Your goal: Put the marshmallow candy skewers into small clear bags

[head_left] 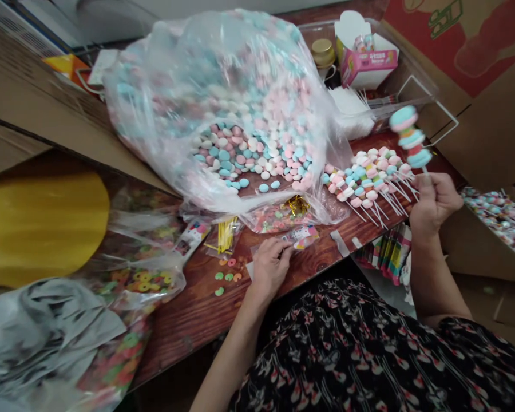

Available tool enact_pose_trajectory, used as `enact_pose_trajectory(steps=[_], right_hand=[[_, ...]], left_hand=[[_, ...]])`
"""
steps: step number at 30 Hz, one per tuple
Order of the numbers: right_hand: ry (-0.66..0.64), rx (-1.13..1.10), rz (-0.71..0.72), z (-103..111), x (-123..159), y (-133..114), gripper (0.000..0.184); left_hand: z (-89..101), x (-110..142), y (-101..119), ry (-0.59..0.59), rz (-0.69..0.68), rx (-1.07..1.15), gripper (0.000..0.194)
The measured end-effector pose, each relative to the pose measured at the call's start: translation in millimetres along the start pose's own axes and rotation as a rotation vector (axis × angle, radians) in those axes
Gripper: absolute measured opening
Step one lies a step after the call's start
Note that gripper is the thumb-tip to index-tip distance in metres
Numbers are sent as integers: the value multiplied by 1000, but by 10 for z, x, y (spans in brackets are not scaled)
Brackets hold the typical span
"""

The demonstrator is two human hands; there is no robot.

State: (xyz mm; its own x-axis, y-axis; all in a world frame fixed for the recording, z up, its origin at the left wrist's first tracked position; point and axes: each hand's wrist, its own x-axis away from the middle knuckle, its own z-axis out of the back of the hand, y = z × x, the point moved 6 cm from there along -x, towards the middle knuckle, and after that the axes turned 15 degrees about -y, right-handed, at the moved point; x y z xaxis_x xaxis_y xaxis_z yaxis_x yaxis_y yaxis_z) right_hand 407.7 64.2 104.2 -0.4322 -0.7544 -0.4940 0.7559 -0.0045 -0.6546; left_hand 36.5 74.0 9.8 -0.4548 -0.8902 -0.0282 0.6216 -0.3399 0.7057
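Observation:
My right hand (434,203) is raised at the table's right end, shut on the white stick of a candy skewer (409,137) threaded with blue, pink and cream discs. Below it, many finished skewers (364,177) lie fanned out on the wooden table (189,320). My left hand (269,266) grips a clear plastic sleeve (283,243) with a printed label. Loose ring gummies (225,276) lie just left of that hand, near a packet of gold twist ties (224,236). A huge clear bag of pastel candy discs (240,97) fills the table's back.
A bulging bag of colored ring gummies (133,280) and crumpled grey plastic (47,337) sit at the left, beside a round yellow object (43,229). A cardboard box (493,229) holding wrapped skewers stands at the right. A pink carton (367,66) stands in a clear tray at the back.

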Motion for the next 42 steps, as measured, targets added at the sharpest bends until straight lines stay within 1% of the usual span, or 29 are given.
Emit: enact_pose_trajectory(steps=[3, 6, 8, 10, 15, 18, 21, 25, 28, 32, 34, 37, 39, 40, 42], right_hand=[[-310, -152, 61, -188, 186, -188, 24], [-605, -290, 133, -385, 385, -323, 16], [-739, -364, 178, -461, 482, -385, 14], [-820, -403, 196, -483, 530, -411, 14], [-923, -424, 192, -395, 538, -410, 12], [-990, -411, 255, -366, 568, -465, 11], [-1005, -345, 343, -384, 606, -542, 13], [-978, -157, 475, -415, 633, -606, 18], [-1010, 34, 548, -430, 661, -609, 21], [-1145, 275, 476, -461, 686, -579, 26], [-1222, 415, 451, -470, 694, -601, 26], [-1287, 602, 501, -454, 679, -690, 22], [-1288, 659, 571, -426, 656, -762, 21], [-1265, 673, 605, -405, 637, -794, 20], [-1171, 695, 661, -353, 586, -844, 20]], left_hand=[[-6, 13, -23, -69, -38, 31, 20], [16, 16, -48, -63, -29, 99, 21], [34, -3, -65, -50, 10, 130, 19], [46, -35, -79, -53, 45, 158, 19], [55, -101, -122, -87, 82, 204, 19], [47, -115, -138, -88, 72, 206, 20], [29, -114, -150, -78, 63, 195, 18], [6, -95, -140, -61, 21, 178, 15], [-5, -77, -99, -49, -38, 128, 13], [-35, -58, -9, -52, -136, -32, 14], [-58, -49, 23, -64, -176, -95, 15], [-75, -30, 30, -72, -216, -127, 15], [-79, -18, 17, -78, -236, -133, 14], [-81, -14, 11, -84, -248, -139, 13], [-84, -8, 10, -103, -279, -157, 13]])
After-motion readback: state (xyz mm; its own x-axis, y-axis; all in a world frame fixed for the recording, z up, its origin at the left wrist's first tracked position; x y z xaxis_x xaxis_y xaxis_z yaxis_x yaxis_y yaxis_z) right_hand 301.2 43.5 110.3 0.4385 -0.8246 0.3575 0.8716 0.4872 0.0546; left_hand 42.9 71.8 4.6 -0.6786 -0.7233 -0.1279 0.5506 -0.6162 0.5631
